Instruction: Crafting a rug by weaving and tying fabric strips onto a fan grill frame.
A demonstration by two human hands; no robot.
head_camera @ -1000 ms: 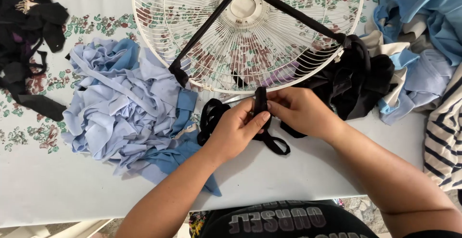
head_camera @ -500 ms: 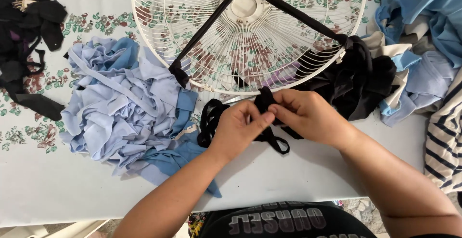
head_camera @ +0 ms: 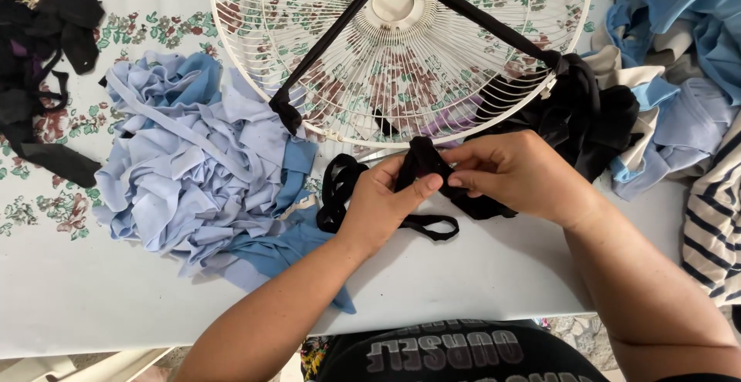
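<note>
A black fabric strip is pinched between both hands just below the rim of a white wire fan guard. My left hand grips it from below with the thumb on top. My right hand holds it from the right with thumb and forefinger. Looped ends of the strip trail on the table to the left and beneath my hands. Two black strips are stretched across the guard from its centre to its rim.
A pile of light blue fabric strips lies to the left. Black scraps sit at the far left. More black cloth, blue cloth and a striped cloth lie to the right on a floral-edged tablecloth.
My hands have shifted slightly, working the black strip between the fingers; the strip's upright end has folded lower into my grip. Everything else stays put.
</note>
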